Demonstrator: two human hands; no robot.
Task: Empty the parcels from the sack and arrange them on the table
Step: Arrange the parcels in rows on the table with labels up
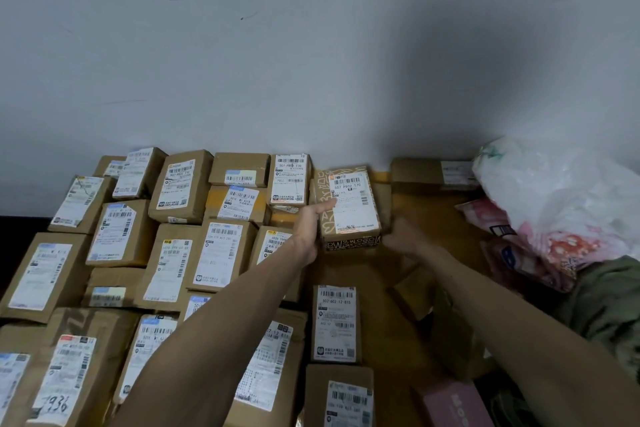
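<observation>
Placement step, judged from the layout: one parcel is in hand at the back of the table (422, 208), with the wall (311, 62) just beyond. The parcel is a patterned brown box (349, 208), label up, its near end facing the camera. It sits in the back row, just right of a white-labelled carton (290, 184), and a sliver of table shows between them. The left hand (310, 224) lies flat against the box's left side, fingers straight, nothing curled round it. The right hand (403, 236) is at the box's near right corner, in shadow and blurred, so I cannot tell whether it grips or only presses. The left half of the table is packed with labelled cartons (166, 253) in rough rows. Bare table lies right of the box, up to a plain carton (433, 172) against the wall. The white sack (554, 191) slumps at far right, with pink mailers (519, 246) spilling below it and green cloth (606, 305) beneath. Whether the box is resting or held just off the surface is not clear. The next move probably calls for nudging the box left to close the gap, squaring it to the row, then going back to the sack. The soft mailers will likely not stack as neatly as the cartons.
</observation>
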